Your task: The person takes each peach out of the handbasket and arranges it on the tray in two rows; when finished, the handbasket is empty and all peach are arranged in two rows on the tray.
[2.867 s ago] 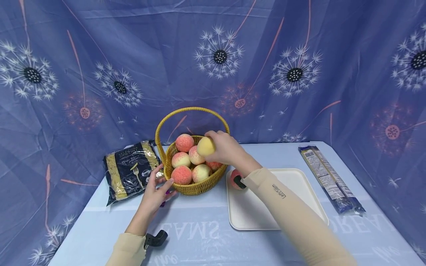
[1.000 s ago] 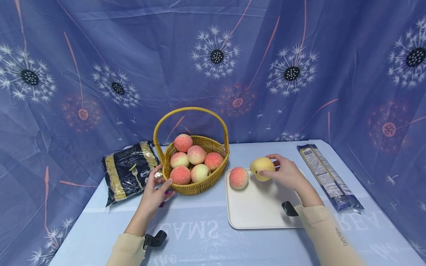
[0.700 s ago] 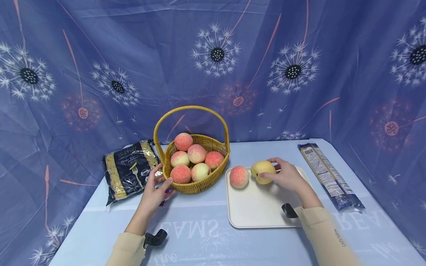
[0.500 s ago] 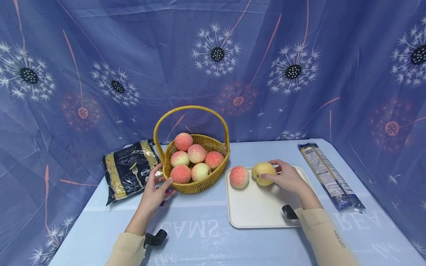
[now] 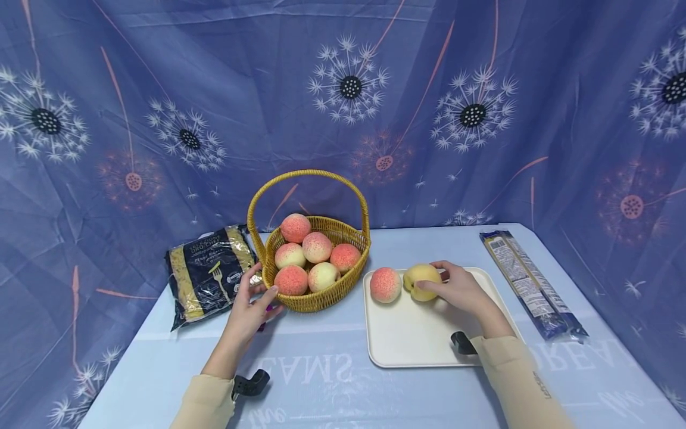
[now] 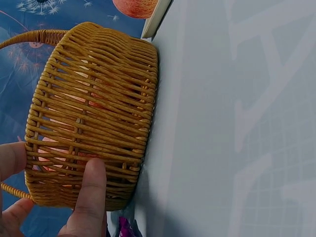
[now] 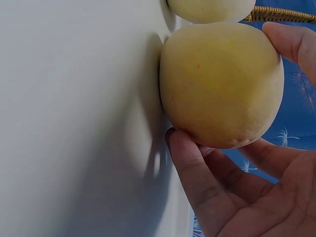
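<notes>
My right hand (image 5: 449,286) grips a yellow peach (image 5: 421,280), which touches the white tray (image 5: 418,339) just right of a pink peach (image 5: 384,285). The right wrist view shows the thumb and fingers (image 7: 193,178) curled round the yellow peach (image 7: 222,81), which sits against the tray (image 7: 74,123). My left hand (image 5: 255,296) rests against the left wall of the woven yellow basket (image 5: 321,301), which holds several pink peaches (image 5: 316,247). In the left wrist view the straight thumb (image 6: 91,197) presses on the basket (image 6: 94,113).
A dark pasta bag (image 5: 209,274) lies left of the basket. A long spaghetti packet (image 5: 527,286) lies right of the tray. The basket's tall handle (image 5: 308,176) arches over the fruit. A blue dandelion-print cloth hangs behind and at both sides of the table.
My right hand lifted the yellow peach out of the basket, carried it right and lowered it onto the tray beside the pink peach. The left hand stayed on the basket.
</notes>
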Tool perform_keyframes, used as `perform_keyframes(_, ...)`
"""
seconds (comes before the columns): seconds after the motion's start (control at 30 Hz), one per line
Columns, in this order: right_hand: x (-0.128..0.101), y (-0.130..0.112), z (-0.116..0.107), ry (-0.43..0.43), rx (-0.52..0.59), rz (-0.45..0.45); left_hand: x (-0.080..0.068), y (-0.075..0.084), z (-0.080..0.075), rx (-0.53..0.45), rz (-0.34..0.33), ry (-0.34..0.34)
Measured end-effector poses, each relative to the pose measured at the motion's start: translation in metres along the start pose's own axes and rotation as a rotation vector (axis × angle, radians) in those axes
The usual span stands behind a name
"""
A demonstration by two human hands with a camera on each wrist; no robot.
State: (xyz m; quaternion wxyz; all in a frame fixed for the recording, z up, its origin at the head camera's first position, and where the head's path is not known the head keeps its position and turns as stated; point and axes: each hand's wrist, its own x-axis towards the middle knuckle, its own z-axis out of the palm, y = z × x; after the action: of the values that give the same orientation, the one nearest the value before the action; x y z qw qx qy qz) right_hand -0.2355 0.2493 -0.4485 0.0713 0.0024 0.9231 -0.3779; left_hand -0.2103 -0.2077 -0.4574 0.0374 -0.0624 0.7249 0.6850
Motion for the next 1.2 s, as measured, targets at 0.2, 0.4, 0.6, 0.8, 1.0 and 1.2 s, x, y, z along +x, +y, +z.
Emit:
perform_keyframes(0.2, 0.0014, -0.0036, 0.0003, -0.013, -0.016, 0.003, -0.0008, 0.0014, -0.0005, -0.005, -0.001, 0.001)
perform_keyframes(0.4, 0.0025, -0.0052, 0.0019, -0.017, -0.015, 0.0, -0.0005, 0.002, -0.0005, -0.003, 0.0, 0.003)
perform_keyframes(0.6, 0.0048, -0.0055, 0.0039, -0.022, -0.014, -0.005, 0.0, 0.0017, -0.0004, -0.002, -0.002, 0.003)
perform_keyframes(0.8, 0.0047, -0.0064, 0.0043, -0.033, -0.013, -0.012, 0.0, 0.0014, -0.0003, -0.001, -0.004, 0.004)
perform_keyframes(1.0, 0.0035, -0.0068, 0.0037, -0.041, -0.015, -0.017, -0.0002, 0.0009, -0.0004, 0.0, -0.004, 0.008)
perform_keyframes(1.2, 0.0023, -0.0064, 0.0032, -0.042, -0.017, -0.03, 0.0, 0.0004, -0.0002, 0.001, -0.002, 0.01)
